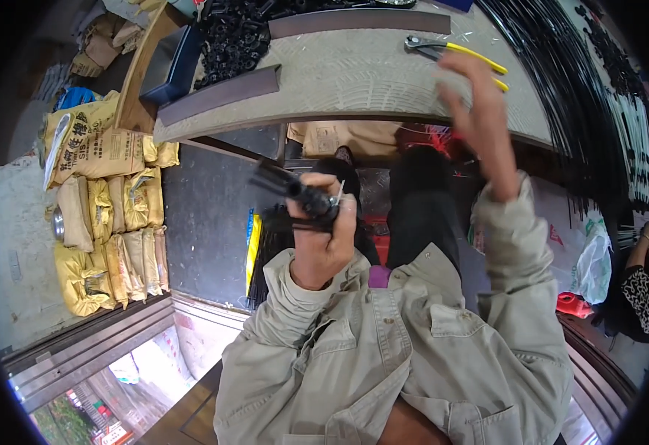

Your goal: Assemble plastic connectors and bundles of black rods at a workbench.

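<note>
My left hand (324, 241) is closed around a bundle of black strips (287, 185), held in front of my lap below the table edge. A thin white tie (340, 194) sticks up from the bundle beside my thumb. The far end of the bundle is smeared by motion. Over the right part of the table, my right hand (480, 111) is raised with its fingers apart and nothing seen in them; it is blurred. Just beyond its fingertips lie cutting pliers (454, 53) with yellow handles, partly covered by the hand.
A heap of small black parts (235, 37) lies on the table (354, 78) behind grey strips (221, 95). Long black strips (554, 74) hang over the table's right side. Stacked sacks (113, 215) stand at left. Another person (640, 289) sits at far right.
</note>
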A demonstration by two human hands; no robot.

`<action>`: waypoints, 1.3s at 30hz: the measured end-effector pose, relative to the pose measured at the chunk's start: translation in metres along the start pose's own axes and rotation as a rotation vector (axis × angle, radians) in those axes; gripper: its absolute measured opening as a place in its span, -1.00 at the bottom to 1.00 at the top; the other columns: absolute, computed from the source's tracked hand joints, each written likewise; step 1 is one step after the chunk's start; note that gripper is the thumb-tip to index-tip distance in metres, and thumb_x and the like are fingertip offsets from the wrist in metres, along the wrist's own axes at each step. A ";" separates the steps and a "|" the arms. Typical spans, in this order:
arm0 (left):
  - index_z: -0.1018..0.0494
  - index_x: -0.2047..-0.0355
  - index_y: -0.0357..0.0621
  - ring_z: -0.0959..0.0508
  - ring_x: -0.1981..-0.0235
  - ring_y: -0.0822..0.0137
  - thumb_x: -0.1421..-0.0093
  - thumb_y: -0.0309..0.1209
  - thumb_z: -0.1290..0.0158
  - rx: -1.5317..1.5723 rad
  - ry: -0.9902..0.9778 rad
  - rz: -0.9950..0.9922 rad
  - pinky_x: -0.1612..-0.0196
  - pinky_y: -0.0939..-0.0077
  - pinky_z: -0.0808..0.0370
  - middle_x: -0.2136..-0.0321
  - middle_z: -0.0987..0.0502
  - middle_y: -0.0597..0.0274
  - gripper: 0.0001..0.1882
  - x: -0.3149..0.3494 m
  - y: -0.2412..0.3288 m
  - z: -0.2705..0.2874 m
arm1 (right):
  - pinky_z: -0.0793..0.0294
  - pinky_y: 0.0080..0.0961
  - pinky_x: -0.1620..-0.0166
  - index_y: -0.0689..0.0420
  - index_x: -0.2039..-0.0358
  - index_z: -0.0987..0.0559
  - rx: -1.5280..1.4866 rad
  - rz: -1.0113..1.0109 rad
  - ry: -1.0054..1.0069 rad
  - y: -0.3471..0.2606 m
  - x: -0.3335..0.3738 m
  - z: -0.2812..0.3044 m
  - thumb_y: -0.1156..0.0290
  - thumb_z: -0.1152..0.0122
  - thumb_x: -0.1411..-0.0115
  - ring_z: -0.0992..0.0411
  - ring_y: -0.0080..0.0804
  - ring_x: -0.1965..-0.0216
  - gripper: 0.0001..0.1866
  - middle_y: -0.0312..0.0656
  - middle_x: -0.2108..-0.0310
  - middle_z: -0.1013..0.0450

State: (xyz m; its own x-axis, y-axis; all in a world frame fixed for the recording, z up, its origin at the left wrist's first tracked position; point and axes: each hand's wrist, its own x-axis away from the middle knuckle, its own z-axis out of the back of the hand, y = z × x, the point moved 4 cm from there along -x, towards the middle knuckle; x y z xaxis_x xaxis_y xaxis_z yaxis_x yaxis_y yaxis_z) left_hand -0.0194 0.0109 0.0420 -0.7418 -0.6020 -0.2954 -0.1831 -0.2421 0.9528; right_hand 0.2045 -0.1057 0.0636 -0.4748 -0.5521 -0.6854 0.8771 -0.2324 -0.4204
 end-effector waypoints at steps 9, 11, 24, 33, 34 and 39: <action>-0.20 0.34 -0.23 -0.28 0.34 0.41 -0.04 -0.72 0.08 0.044 -0.265 -0.052 0.22 0.56 -0.22 0.41 -0.26 0.20 -0.79 0.004 0.011 -0.004 | -0.26 -0.39 0.22 0.15 0.45 -0.36 0.471 0.213 -0.316 0.071 -0.033 -0.008 0.16 -0.13 -0.05 -0.32 -0.25 0.32 -0.70 -0.22 0.45 -0.34; -0.21 0.35 -0.23 -0.29 0.35 0.41 -0.03 -0.73 0.07 0.006 -0.262 -0.098 0.22 0.56 -0.24 0.40 -0.26 0.19 -0.79 0.006 0.012 -0.001 | -0.26 -0.38 0.22 0.15 0.46 -0.36 0.411 0.233 -0.294 0.066 -0.035 -0.010 0.16 -0.13 -0.06 -0.32 -0.24 0.33 -0.69 -0.21 0.46 -0.34; -0.18 0.36 -0.23 -0.30 0.51 0.30 0.02 -0.71 0.05 -0.004 -0.188 -0.208 0.42 0.55 -0.27 0.47 -0.25 0.15 -0.76 0.016 0.012 0.002 | -0.33 -0.50 0.20 0.17 0.29 -0.50 -0.376 -0.211 -0.448 -0.038 0.021 0.038 0.50 -0.09 -0.05 -0.35 -0.32 0.26 -0.82 -0.13 0.27 -0.35; -0.18 0.35 -0.25 -0.28 0.55 0.19 0.03 -0.60 -0.02 0.062 -0.282 -0.273 0.47 0.46 -0.27 0.49 -0.25 0.10 -0.74 0.014 0.005 -0.009 | 0.00 -0.18 -0.15 -0.03 0.47 -0.44 0.518 0.736 -0.039 -0.108 0.036 0.036 0.35 -0.33 0.08 -0.33 -0.44 0.07 -0.79 -0.35 0.11 -0.33; -0.18 0.35 -0.24 -0.28 0.55 0.18 0.01 -0.58 -0.02 0.102 -0.290 -0.229 0.48 0.45 -0.27 0.49 -0.25 0.10 -0.75 0.014 0.003 -0.009 | 0.01 -0.16 -0.15 -0.03 0.51 -0.37 0.586 0.759 0.019 -0.111 0.038 0.037 0.32 -0.35 0.10 -0.34 -0.45 0.07 -0.73 -0.37 0.11 -0.32; -0.18 0.35 -0.25 -0.28 0.56 0.17 -0.02 -0.54 0.00 0.027 -0.258 -0.235 0.48 0.46 -0.28 0.49 -0.24 0.10 -0.76 0.014 0.005 -0.005 | 0.11 -0.16 -0.20 -0.03 0.39 -0.44 0.671 0.614 0.097 -0.105 0.063 0.025 0.39 -0.33 0.08 -0.32 -0.54 0.13 -0.75 -0.41 0.17 -0.27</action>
State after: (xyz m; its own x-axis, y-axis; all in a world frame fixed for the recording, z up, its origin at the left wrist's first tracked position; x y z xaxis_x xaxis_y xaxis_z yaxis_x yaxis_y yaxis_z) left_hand -0.0277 -0.0024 0.0421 -0.8156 -0.3189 -0.4828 -0.3827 -0.3286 0.8635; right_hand 0.0844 -0.1362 0.0790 0.1118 -0.6700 -0.7339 0.8214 -0.3533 0.4477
